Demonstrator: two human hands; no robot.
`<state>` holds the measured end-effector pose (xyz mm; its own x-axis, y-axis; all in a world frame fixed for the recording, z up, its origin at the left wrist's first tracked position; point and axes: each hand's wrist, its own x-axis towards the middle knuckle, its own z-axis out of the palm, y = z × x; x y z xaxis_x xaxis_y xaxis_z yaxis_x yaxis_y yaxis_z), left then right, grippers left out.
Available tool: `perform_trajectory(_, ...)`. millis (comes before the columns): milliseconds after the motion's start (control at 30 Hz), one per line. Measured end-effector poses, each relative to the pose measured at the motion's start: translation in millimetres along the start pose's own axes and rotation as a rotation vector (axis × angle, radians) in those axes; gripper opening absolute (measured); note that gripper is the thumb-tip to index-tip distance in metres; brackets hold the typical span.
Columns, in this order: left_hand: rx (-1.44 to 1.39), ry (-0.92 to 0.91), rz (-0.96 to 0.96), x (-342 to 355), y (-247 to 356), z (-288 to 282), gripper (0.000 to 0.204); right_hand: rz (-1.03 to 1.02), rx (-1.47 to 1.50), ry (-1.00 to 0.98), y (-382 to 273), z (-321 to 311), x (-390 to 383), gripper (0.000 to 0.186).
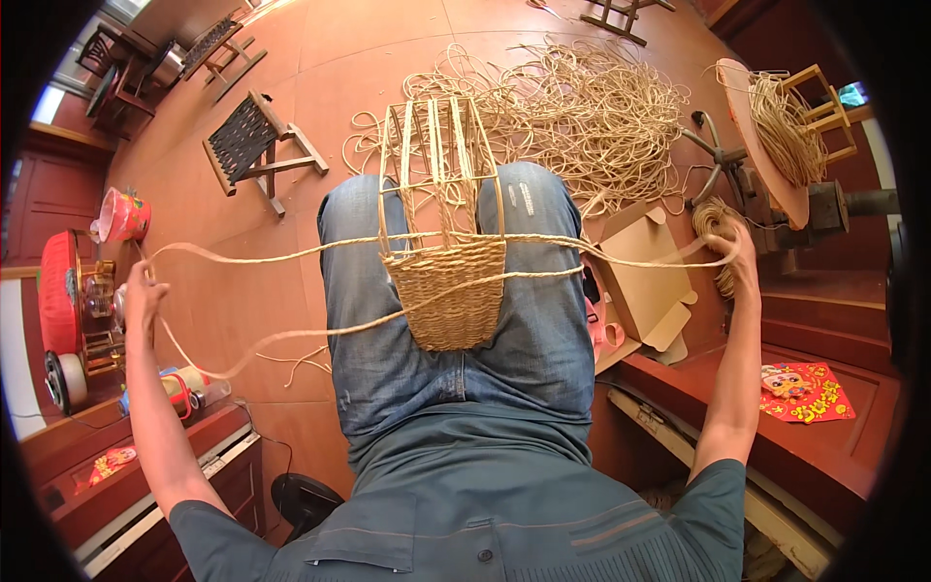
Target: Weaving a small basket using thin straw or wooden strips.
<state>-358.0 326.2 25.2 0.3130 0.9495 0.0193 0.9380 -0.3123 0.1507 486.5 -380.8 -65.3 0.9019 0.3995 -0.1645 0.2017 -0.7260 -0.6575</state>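
Basket (448, 281) sits on your lap, midway between hands; left hand (144, 296) clenches rope (291, 254), right hand (732, 247) clenches its coil (716, 215), stretched sideways.

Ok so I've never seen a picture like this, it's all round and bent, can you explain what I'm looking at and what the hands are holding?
This comes from a wide camera worn on a person's head, looking down, so straight edges curve. The person sits with a half-woven basket on their lap. The left hand and right hand are stretched far apart, each gripping straw cords that run to the basket. The right hand also holds a small coil of straw. On the floor ahead lie a loose pile of straw and a woven stool.
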Motion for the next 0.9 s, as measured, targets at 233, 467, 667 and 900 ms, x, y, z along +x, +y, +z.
perform_trajectory(233,-0.681,-0.263,0.335,-112.0,287.8,40.3,0.048,-0.87,-0.115,-0.196,-257.8,110.1,-156.6,0.029)
perform_trajectory(467,-0.678,-0.123,0.563,-174.1,376.5,52.5,0.044,-0.986,-0.131,-0.247,-280.3,149.7,-170.7,0.014)
perform_trajectory(667,-0.663,-0.038,0.557,-179.0,373.9,64.6,0.047,-0.785,-0.13,-0.147,-222.4,126.4,-119.1,0.017)
perform_trajectory(900,-0.706,0.109,0.605,-182.6,384.0,86.8,0.045,-0.74,-0.999,0.153,-23.0,-56.4,16.7,0.021)
